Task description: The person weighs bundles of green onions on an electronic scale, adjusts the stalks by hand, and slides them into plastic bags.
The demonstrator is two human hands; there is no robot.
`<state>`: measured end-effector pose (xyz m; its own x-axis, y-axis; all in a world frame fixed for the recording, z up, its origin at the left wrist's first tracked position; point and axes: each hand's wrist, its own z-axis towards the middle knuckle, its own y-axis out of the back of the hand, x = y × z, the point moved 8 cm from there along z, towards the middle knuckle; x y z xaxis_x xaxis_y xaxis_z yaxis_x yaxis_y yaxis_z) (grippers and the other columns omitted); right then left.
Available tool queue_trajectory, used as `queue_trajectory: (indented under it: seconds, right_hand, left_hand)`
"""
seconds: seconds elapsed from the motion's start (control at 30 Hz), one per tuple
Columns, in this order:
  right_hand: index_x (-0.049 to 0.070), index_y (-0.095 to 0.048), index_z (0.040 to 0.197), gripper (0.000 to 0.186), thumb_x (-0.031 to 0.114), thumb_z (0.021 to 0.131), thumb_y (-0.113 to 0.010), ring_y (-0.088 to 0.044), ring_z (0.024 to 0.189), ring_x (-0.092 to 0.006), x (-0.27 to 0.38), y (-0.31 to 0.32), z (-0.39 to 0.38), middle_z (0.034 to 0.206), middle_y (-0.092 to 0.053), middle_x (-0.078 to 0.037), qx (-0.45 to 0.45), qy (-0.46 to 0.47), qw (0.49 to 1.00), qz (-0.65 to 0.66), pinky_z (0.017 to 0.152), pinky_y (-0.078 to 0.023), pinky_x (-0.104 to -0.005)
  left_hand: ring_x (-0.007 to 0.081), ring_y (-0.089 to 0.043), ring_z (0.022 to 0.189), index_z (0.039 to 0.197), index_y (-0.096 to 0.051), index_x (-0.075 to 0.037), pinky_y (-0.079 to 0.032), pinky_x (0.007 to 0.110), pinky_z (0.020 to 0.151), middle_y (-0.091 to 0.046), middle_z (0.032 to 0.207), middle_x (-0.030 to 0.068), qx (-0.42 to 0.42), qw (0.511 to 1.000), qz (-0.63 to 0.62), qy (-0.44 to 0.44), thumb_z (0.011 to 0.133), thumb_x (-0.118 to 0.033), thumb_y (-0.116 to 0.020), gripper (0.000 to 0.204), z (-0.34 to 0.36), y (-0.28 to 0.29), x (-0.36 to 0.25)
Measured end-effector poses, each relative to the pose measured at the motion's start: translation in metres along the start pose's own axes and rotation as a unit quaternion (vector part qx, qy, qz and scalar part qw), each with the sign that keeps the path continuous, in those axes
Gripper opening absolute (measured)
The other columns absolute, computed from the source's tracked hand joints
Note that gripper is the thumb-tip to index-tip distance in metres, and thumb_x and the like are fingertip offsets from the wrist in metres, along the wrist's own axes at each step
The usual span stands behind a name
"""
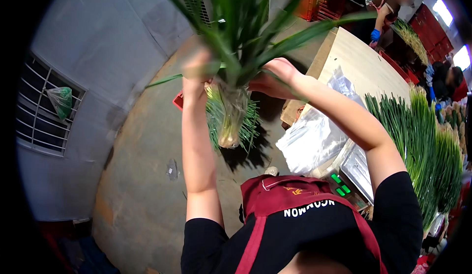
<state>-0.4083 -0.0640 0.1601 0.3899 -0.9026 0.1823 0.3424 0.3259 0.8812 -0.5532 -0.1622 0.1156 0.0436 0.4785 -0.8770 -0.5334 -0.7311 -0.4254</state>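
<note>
I hold a bunch of long-leaved green onions [230,116] upright in a clear plastic bag, its pale root ends down. My left hand [197,70] is closed on the bag's left side near the top, blurred. On the right side, my right hand [275,77] is curled closed on it, partly hidden by leaves. Under the bunch, more green onions [246,114] lie low by the edge of a red crate [177,100].
A pale worktable [361,62] to my right bears plastic bags [309,141], a scale [356,171] and piled green onions [423,156]. Two co-workers [383,13] work at the upper right. A wall [98,28] with a barred window stands left.
</note>
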Motion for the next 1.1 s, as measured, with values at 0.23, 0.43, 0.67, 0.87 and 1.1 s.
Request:
queue_trajectory:
  seconds: [0.23, 0.43, 0.67, 0.87, 1.1]
  right_hand:
    - [0.007, -0.058, 0.076, 0.009, 0.016, 0.073, -0.061, -0.051, 0.084, -0.0258, 0.009, -0.016, -0.001, 0.095, -0.051, -0.007, 0.105, 0.035, 0.994, -0.009, 0.069, -0.045, -0.036]
    - [0.006, -0.057, 0.073, 0.008, 0.012, 0.069, -0.061, -0.051, 0.082, -0.0247, 0.003, -0.007, -0.025, 0.087, -0.053, -0.005, -0.022, 0.005, 0.998, 0.054, 0.068, -0.045, -0.0358]
    - [0.01, -0.056, 0.07, 0.01, 0.014, 0.067, -0.065, -0.052, 0.081, -0.0221, -0.02, -0.048, -0.062, 0.083, -0.051, -0.002, 0.098, 0.003, 0.995, -0.001, 0.064, -0.045, -0.0347]
    - [0.008, -0.055, 0.073, 0.013, 0.015, 0.07, -0.065, -0.052, 0.077, -0.024, -0.002, -0.04, -0.083, 0.081, -0.054, -0.004, 0.046, -0.022, 0.997, 0.056, 0.066, -0.043, -0.0324]
    - [0.007, -0.057, 0.104, 0.031, 0.014, 0.075, -0.065, -0.054, 0.093, -0.0267, 0.009, 0.001, -0.1, 0.108, -0.052, -0.011, -0.147, -0.082, 0.96, 0.224, 0.082, -0.044, -0.0333]
  left_hand:
    - [0.0082, -0.041, 0.04, 0.074, -0.054, -0.004, -0.03, 0.022, 0.037, -0.049, 0.055, 0.0017, 0.005, 0.957, 0.278, 0.079, 0.08, -0.015, -0.048, 0.014, -0.01, 0.015, 0.006]
    - [0.0093, -0.044, 0.043, 0.072, -0.057, -0.002, -0.032, 0.024, 0.04, -0.051, 0.055, 0.0016, -0.041, 0.911, 0.386, 0.138, 0.084, -0.013, -0.046, 0.02, -0.037, 0.052, 0.065]
    - [0.0075, -0.041, 0.039, 0.06, -0.047, -0.007, -0.034, 0.022, 0.036, -0.046, 0.052, -0.0025, 0.009, 0.955, 0.268, 0.128, 0.091, -0.023, -0.045, 0.034, -0.067, 0.023, 0.091]
    - [0.0054, -0.04, 0.038, 0.059, -0.044, -0.007, -0.034, 0.021, 0.038, -0.046, 0.051, -0.0027, 0.019, 0.953, 0.284, 0.1, 0.092, -0.022, -0.044, 0.035, -0.076, 0.035, 0.097]
    - [0.0149, -0.06, 0.076, 0.094, -0.06, 0.001, -0.048, 0.028, 0.068, -0.063, 0.085, 0.0045, -0.033, 0.996, 0.067, 0.054, 0.088, -0.029, -0.053, 0.031, -0.029, 0.039, 0.057]
